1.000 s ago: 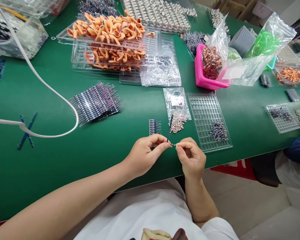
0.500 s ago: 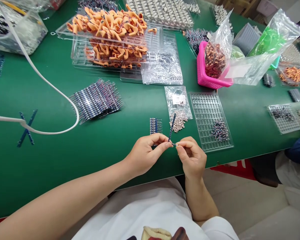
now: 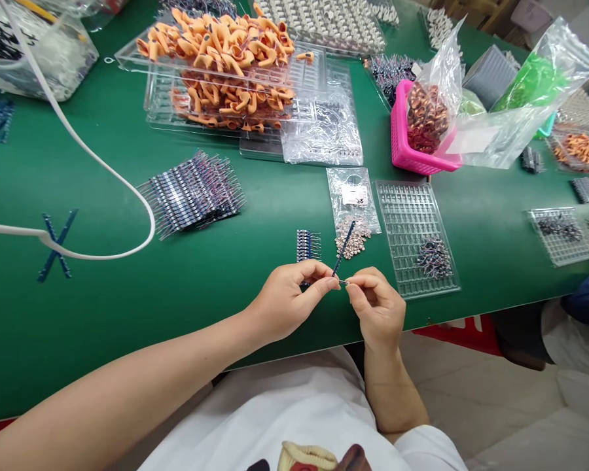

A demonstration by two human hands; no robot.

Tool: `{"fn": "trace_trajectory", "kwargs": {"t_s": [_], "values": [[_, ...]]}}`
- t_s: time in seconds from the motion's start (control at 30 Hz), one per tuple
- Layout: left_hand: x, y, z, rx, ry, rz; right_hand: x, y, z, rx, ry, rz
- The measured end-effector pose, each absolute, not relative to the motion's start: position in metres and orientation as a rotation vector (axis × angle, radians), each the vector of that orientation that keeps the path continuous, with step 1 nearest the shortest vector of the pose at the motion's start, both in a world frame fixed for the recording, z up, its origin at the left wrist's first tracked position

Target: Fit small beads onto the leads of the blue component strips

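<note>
Between the thumb and forefinger of my left hand (image 3: 294,297) is a thin dark blue circuit-board strip (image 3: 344,247), its free end tilted up and to the right. My right hand (image 3: 379,307) pinches the tip of a small part that sticks out from the strip; its exact kind is too small to tell. The two hands nearly meet at the fingertips. Partly behind my left hand lies a short row of blue circuit boards with wire leads (image 3: 308,246). Just beyond the strip is a heap of tiny pale round parts (image 3: 354,241) by a labelled clear bag (image 3: 352,195).
A clear compartment tray (image 3: 397,252) with wired parts stands right. Stacked trays of orange shells (image 3: 226,49), a pink basket (image 3: 403,154) and a pile of wired boards (image 3: 196,193) lie around. A white cable (image 3: 103,163) loops across the left. Another person's dark sleeve (image 3: 588,302) shows right.
The blue strip has tilted further to the right in my left hand. Both hands keep their pinch, and the camera view has shifted slightly.
</note>
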State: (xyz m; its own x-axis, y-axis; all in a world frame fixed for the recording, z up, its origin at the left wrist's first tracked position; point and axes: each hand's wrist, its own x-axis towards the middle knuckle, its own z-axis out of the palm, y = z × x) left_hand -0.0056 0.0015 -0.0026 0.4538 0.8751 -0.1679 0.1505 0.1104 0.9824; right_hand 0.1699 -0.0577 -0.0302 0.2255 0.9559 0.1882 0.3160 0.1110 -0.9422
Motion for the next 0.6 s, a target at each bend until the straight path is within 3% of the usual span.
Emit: {"fn": "trace_trajectory", "kwargs": {"t_s": [0.37, 0.6], "values": [[-0.008, 0.004, 0.005, 1.393, 0.985, 0.574, 0.185, -0.051, -0.039, -1.259, -1.196, 1.263], [-0.007, 0.003, 0.001, 1.388, 0.96, 0.547, 0.19, -0.05, -0.041, -1.24, -1.145, 1.412]]}}
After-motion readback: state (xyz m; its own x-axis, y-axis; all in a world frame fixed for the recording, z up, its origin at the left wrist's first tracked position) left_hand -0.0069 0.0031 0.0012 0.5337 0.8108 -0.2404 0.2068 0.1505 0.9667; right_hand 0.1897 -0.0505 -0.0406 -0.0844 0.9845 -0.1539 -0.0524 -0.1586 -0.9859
